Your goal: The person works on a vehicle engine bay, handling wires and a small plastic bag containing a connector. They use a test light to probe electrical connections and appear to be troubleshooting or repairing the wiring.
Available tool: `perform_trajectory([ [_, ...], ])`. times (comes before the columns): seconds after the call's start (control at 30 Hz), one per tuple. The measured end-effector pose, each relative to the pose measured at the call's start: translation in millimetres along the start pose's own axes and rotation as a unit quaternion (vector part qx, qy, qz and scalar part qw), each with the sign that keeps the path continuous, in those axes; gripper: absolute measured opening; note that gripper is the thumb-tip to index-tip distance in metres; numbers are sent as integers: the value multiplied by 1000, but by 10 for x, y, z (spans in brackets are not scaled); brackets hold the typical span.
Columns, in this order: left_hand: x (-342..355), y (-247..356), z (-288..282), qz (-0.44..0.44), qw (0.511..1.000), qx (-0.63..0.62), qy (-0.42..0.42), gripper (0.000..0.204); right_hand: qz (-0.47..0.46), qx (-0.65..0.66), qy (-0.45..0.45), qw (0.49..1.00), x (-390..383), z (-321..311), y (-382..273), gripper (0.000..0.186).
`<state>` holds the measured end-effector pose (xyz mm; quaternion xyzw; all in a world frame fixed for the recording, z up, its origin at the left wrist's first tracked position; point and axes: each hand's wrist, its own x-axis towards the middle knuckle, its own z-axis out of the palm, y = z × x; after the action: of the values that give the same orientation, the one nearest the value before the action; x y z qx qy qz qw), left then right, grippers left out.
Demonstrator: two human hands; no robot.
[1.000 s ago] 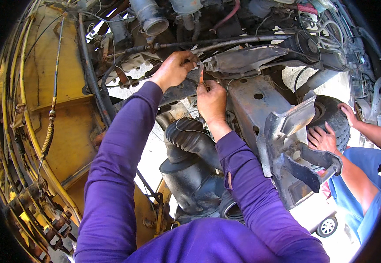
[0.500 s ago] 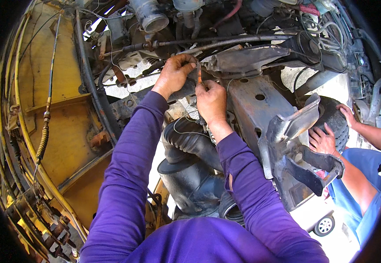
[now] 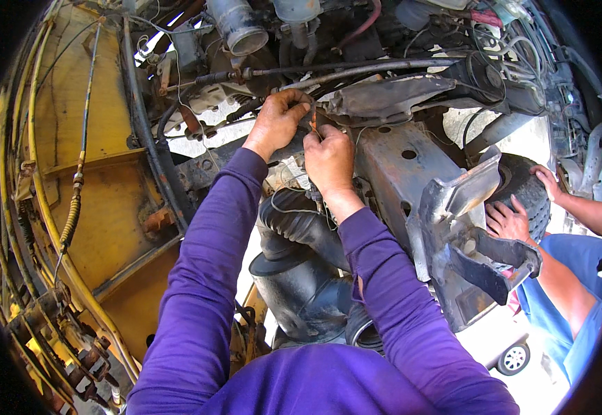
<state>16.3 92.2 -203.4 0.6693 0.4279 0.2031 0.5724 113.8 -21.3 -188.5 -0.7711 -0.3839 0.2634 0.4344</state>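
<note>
A thin orange strip (image 3: 313, 122), perhaps a wire or a piece of tape, runs upright between my two hands. My right hand (image 3: 330, 159) is closed, with thumb and forefinger pinching the lower end of the strip. Up and to the left, my left hand (image 3: 277, 124) is closed in a pinch at the strip's dark upper end. What its fingertips hold there is too small to make out. A light thin wire (image 3: 288, 185) curls below my hands, over a ribbed black rubber hose (image 3: 294, 214).
Yellow metal panels (image 3: 100, 200) with cables stand on the left. A black canister (image 3: 294, 290) lies below my forearms. On the right are a grey metal beam (image 3: 398, 159), a bracket (image 3: 460, 194), and another person's hands (image 3: 512, 220) on a tyre (image 3: 522, 183).
My right hand has shifted slightly up and left toward my left hand, and less of the orange strip shows between them. The other person's hands stay on the tyre.
</note>
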Motion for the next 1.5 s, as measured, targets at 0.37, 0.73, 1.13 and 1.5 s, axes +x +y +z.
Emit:
perform_trajectory([
  [0.37, -10, -49, 25, 16, 999, -1, 29, 18, -3, -21, -21, 1000, 7, -14, -37, 21],
  [0.73, -58, 1, 41, 17, 999, -7, 42, 18, -21, -61, -25, 998, 18, -8, -17, 21],
  [1.13, -15, -24, 7, 16, 999, 6, 28, 20, -3, -44, -37, 998, -5, -3, -40, 20],
  [1.5, 106, 253, -1, -81, 997, 14, 0, 21, -7, -36, -31, 999, -2, 1, -32, 21],
])
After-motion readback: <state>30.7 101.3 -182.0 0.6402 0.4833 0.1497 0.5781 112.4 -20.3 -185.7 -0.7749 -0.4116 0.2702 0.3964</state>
